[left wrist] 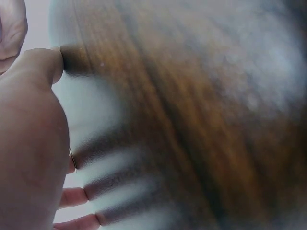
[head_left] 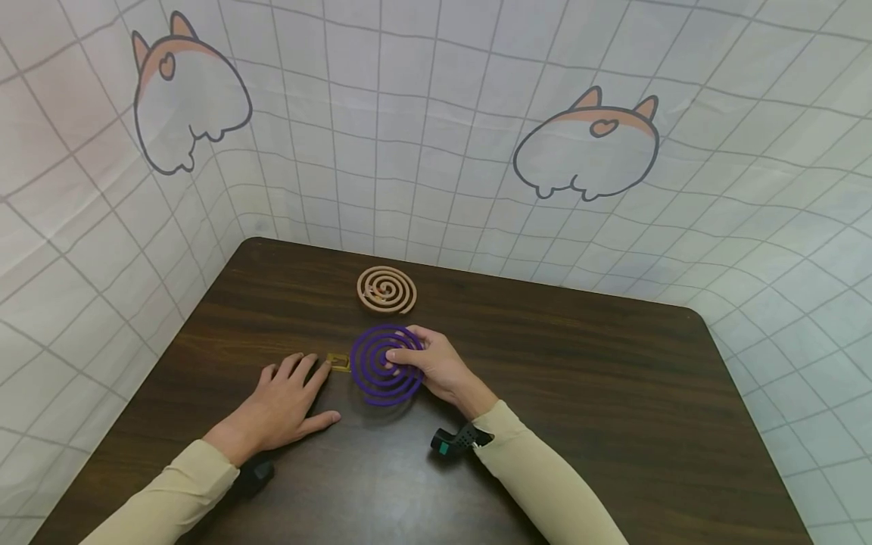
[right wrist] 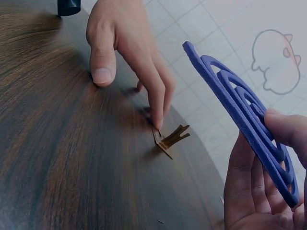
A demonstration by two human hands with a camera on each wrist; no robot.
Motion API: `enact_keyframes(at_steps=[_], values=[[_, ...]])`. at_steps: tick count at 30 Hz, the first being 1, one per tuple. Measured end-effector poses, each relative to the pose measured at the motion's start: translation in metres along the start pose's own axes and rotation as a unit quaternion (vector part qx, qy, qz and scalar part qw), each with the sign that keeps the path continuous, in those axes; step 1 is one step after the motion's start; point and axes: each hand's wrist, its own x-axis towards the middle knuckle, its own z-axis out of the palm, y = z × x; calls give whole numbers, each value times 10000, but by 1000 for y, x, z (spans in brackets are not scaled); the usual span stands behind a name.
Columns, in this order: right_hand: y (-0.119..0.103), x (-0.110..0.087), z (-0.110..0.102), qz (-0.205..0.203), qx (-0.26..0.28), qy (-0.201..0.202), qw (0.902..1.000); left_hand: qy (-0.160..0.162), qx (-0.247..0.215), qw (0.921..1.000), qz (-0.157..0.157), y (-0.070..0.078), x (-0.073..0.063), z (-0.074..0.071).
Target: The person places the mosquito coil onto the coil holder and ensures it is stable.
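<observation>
My right hand (head_left: 446, 369) pinches a purple mosquito coil (right wrist: 225, 100) near its centre, thumb on the near face and the other fingers behind. The coil is raised off the tabletop and tilted. Just left of it lies a small gold metal coil stand (head_left: 338, 356), whose forked prong (right wrist: 176, 136) sticks up in the right wrist view. My left hand (head_left: 281, 405) rests on the table with fingers spread, and one fingertip touches the stand's edge. In the left wrist view, the left thumb and several fingertips meet the tabletop.
Behind the purple coil, a brown mosquito coil (head_left: 381, 309) lies flat on the dark wooden table (head_left: 579, 363). A white grid-patterned curtain (head_left: 381, 166) with cartoon drawings surrounds the table's back and sides.
</observation>
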Motion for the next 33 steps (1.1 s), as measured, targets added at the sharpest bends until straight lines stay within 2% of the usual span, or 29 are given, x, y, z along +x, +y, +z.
enact_keyframes(at_steps=[14, 24, 33], values=[[0, 12, 7, 152, -167, 175, 9996, -145, -14, 9999, -34, 0, 0, -2], [1, 17, 9, 137, -210, 164, 9996, -89, -56, 9999, -23, 1, 0, -2], [2, 23, 12, 163, -314, 92, 9993, -169, -118, 9998, -55, 1, 0, -1]])
